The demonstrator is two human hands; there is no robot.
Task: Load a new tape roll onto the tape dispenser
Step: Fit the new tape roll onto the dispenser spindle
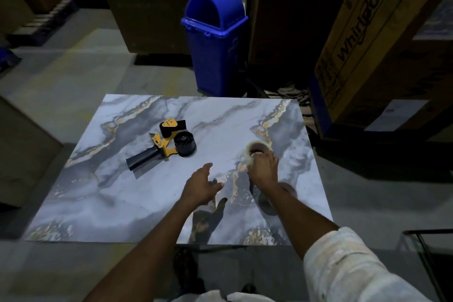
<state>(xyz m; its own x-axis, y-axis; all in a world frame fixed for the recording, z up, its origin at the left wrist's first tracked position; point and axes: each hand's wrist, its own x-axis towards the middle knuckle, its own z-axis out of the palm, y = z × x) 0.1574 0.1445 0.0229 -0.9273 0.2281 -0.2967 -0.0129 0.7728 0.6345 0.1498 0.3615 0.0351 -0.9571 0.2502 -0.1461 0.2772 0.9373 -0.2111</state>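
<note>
A yellow and black tape dispenser (166, 143) lies on its side on the marble-patterned table (137, 203), left of centre, with its black handle pointing toward me and its black hub bare. My right hand (264, 168) grips a clear tape roll (255, 151) by its near rim, tilted above the table's right part. My left hand (202, 185) hovers open over the table's middle, fingers spread, just left of the roll. A second roll-like shape (286, 189) shows dimly beneath my right forearm.
A blue swing-lid bin (215, 39) stands behind the table's far edge. Large cardboard boxes (367, 39) are stacked at the right and back. A dark metal frame (431, 247) sits at the lower right. The room is dim.
</note>
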